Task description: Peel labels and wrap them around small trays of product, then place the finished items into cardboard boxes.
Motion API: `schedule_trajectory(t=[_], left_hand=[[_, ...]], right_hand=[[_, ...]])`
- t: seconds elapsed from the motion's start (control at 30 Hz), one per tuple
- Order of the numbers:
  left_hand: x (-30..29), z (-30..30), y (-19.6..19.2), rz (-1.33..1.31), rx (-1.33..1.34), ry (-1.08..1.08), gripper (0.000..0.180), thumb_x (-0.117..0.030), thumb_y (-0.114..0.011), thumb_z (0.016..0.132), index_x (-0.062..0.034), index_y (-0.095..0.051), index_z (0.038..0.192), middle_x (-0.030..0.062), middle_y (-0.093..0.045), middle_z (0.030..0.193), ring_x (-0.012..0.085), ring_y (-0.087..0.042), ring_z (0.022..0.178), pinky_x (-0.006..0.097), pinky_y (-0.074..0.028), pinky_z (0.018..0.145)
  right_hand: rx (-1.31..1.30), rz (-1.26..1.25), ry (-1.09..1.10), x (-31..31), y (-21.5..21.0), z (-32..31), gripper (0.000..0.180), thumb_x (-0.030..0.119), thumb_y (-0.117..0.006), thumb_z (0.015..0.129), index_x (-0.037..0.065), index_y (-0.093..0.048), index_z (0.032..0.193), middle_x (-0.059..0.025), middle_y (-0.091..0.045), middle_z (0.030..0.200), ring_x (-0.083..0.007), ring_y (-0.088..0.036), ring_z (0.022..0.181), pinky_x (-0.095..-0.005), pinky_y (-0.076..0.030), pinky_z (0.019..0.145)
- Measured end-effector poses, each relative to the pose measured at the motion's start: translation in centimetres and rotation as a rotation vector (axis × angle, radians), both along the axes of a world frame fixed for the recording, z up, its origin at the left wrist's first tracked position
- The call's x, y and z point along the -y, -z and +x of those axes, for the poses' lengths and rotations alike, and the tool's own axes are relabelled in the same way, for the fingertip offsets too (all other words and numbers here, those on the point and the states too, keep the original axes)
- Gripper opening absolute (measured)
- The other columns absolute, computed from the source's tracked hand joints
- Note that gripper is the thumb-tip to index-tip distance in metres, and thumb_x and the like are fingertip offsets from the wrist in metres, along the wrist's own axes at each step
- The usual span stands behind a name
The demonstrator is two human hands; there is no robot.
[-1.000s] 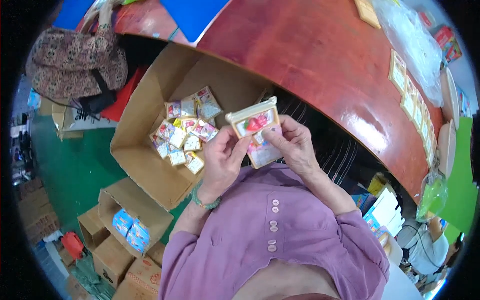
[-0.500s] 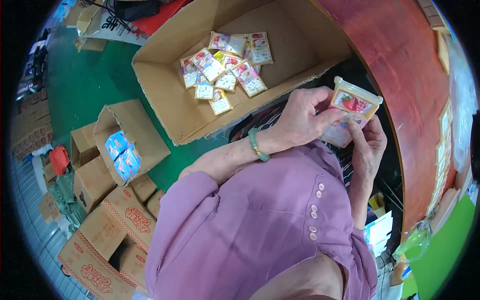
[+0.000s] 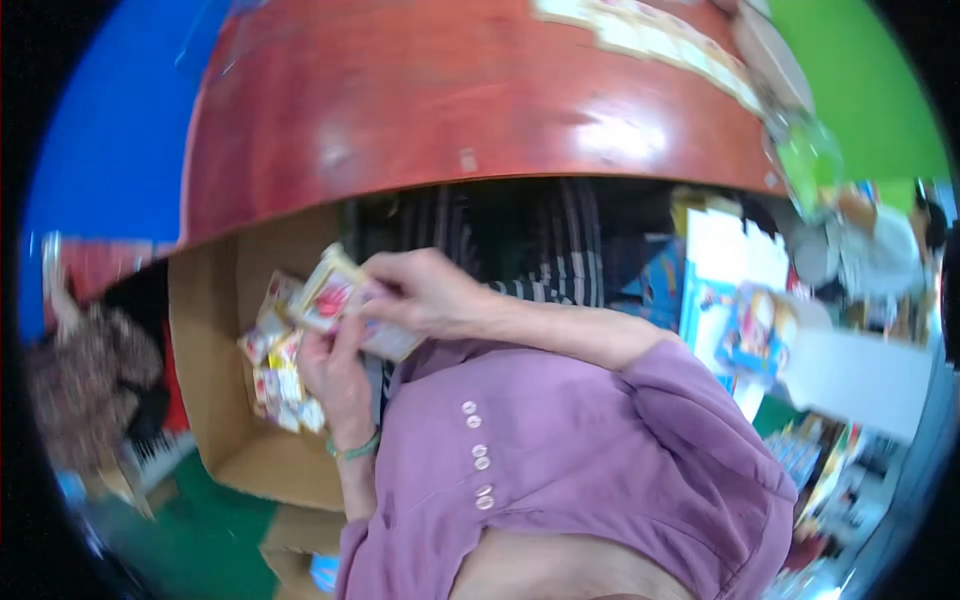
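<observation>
Between my two hands is a flat clear plastic pack (image 3: 330, 297) with a strawberry picture and a pale rim, held tilted beside the large cardboard box's inner side. My left hand (image 3: 338, 385), with a green bead bracelet at the wrist, grips its near-left edge. On the right side my right hand (image 3: 430, 290) pinches it, with fingers bent over the pack. Behind my left hand, several similar packs (image 3: 275, 345) lie in a loose pile in the large cardboard box (image 3: 205, 400). Motion blurs the small details.
A glossy red table (image 3: 400, 120) spans the far side, with a row of flat packs (image 3: 650, 40) at its far right. To my right stand blue and white printed cartons (image 3: 745, 320). A smaller cardboard box (image 3: 290, 545) is at the lower left.
The view has swung round to the right, bringing the table across the front. Both hands still hold the strawberry pack, now next to the large cardboard box.
</observation>
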State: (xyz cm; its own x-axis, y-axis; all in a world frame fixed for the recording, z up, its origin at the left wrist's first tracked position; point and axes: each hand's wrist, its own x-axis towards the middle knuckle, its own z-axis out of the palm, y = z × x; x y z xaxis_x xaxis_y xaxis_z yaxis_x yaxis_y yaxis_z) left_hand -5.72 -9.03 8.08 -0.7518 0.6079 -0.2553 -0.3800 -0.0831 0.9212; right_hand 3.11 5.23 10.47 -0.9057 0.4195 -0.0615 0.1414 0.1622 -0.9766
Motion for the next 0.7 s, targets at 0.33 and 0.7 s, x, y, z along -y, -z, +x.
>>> schedule_trajectory(t=[0.33,0.7], left_hand=[[6.2,-9.7,3.7,-0.157,0.075,-0.070,0.036,-0.012,-0.056,0.091,0.0020,-0.048,0.123,0.0136,-0.058,0.110,0.0225,-0.059,0.096,0.037,-0.051,0.081],[-3.0,-15.7,-2.5,-0.048,-0.308,0.749,0.038,-0.006,-0.061,0.086,0.0014,-0.047,0.121,0.0097,-0.056,0.107,0.0188,-0.057,0.093,0.033,-0.048,0.081]], right_hand=[[-0.072,0.296,-0.027,-2.2,0.1,3.7,0.036,0.024,-0.065,0.079,-0.006,-0.060,0.100,-0.0224,-0.062,0.086,-0.0378,-0.060,0.084,-0.0419,-0.047,0.074],[-0.107,0.253,1.505,1.2,-7.8,22.1,0.010,0.005,-0.058,0.087,0.003,-0.057,0.078,0.0004,-0.053,0.071,-0.0062,-0.048,0.063,-0.0232,-0.038,0.054]])
